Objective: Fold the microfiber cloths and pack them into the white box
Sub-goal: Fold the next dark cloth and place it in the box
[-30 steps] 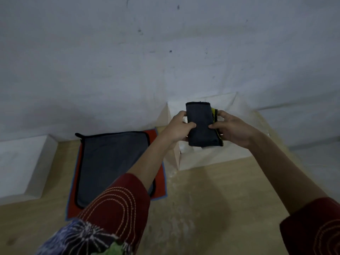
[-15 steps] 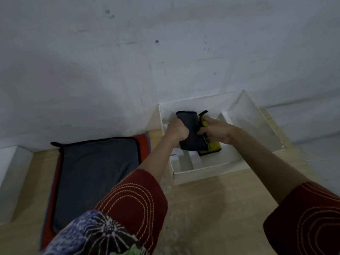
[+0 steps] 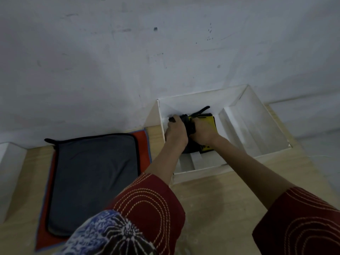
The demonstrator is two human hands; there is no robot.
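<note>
1. White cardboard box (image 3: 257,124), open at the top, sits at two o'clock from the middle of our view. It rests on the pale wooden tabletop (image 3: 211,208), close against the scuffed white wall (image 3: 165,52).
2. In its left end we hold a folded dark grey microfiber cloth (image 3: 189,125) low between both hands. It touches a folded yellow microfiber cloth (image 3: 211,121) at its three o'clock side.
3. Our left hand (image 3: 175,133) curls its fingers over the dark cloth's nine o'clock edge and grips it, just beside the box's left wall.
4. Our right hand (image 3: 204,133) grips the same cloth from three o'clock and hides part of the yellow one. We cannot tell whether it holds that too.
5. A black hanging loop (image 3: 201,110) sticks out at twelve o'clock, beyond our knuckles.
6. White divider strips (image 3: 196,160) stand in the box at six o'clock of the hands, partly hidden by our wrists.
7. At nine o'clock of the box, a flat grey microfiber cloth with black edging (image 3: 95,177) lies spread on an orange-red cloth (image 3: 142,142).
8. A white block (image 3: 9,172) sits at the far nine o'clock edge.
9. Our dark red stitched sleeves (image 3: 150,205) fill six o'clock, and the left forearm crosses the box's near-left corner.
</note>
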